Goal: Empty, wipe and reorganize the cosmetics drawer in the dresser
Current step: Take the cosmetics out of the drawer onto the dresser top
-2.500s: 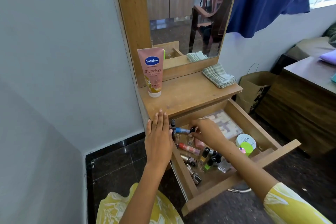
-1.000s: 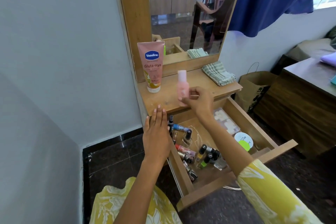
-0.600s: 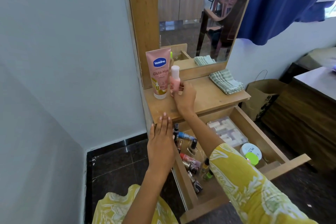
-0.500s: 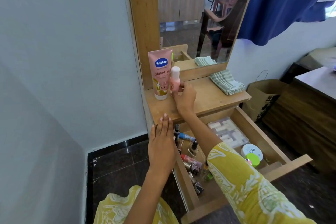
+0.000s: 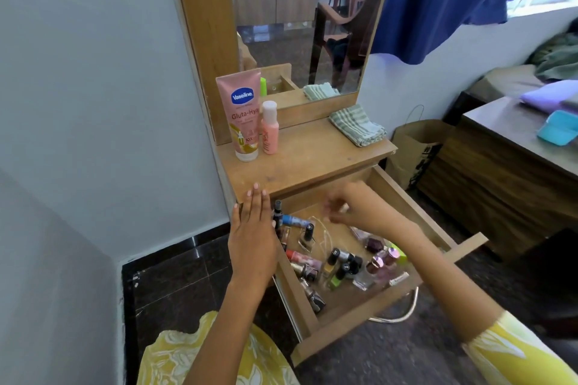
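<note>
So left hand (image 5: 254,236) lies flat on the drawer's (image 5: 403,197) left rim; right hand (image 5: 356,208) hovers inside, blurred, can't tell its fingers.

On the dresser top (image 5: 312,162), a small bottle (image 5: 269,128) stands right of the tube (image 5: 243,116), cloth (image 5: 357,125) farther right

Your right hand (image 5: 359,208) has let go of the small pink plastic bottle with the pale cap (image 5: 269,128) and dropped back over the open wooden drawer (image 5: 403,197), fingers blurred above the clutter so I can't tell if they hold anything. That bottle, which you lifted out of the drawer earlier, now stands upright on the wooden dresser top (image 5: 312,159), just beside the tall pink Vaseline lotion tube (image 5: 242,116).
</note>
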A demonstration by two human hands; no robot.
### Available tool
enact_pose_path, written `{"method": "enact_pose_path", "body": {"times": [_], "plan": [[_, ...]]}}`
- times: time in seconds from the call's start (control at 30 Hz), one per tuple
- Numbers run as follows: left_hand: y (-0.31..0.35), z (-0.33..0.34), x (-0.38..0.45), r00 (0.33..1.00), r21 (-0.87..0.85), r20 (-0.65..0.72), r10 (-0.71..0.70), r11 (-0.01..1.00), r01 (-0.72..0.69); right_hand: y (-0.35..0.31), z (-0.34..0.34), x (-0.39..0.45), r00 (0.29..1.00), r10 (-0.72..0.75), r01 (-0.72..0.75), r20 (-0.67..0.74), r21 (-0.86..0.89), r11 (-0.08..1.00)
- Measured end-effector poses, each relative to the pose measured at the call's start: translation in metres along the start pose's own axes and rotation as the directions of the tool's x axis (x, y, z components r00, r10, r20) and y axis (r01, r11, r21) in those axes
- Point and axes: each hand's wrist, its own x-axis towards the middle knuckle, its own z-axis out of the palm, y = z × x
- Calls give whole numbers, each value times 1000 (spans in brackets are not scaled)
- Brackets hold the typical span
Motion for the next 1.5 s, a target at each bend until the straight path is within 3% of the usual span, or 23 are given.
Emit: {"method": "enact_pose_path", "body": {"times": [0.07,0.27,0.43,0.6,0.77,0.93,1.2,1.4,1.5], "plan": [[0,0,0,1000,3,-4,-2,1000,2,10,-4,-26,990,62,-50,123,-97,994],[-1,-1,0,1000,20,-1,5,1000,-5,30,6,-65,977,177,-147,118,-224,963],[-1,0,-2,1000,16,-11,5,1000,-4,52,-5,-79,976,208,-198,65,-135,971],[-1,3,0,1000,23,-20,13,1000,-12,64,-7,-87,947,268,-245,175,-146,959],[-1,3,0,1000,-2,-13,18,1000,-18,62,5,-82,942,295,-238,162,-300,924],[-1,1,0,1000,36,-2,17,999,-17,56,12,-74,959,218,-128,182,-410,903],[1,0,1,1000,72,13,11,997,-12,60,3,-73,977,111,-70,182,-216,974],[2,0,1,1000,71,20,2,997,-3,40,-38,-55,994,-45,40,-97,-56,998],[4,-1,-1,1000,80,22,-2,997,1,16,-47,-26,984,-84,93,-158,52,994]]}}
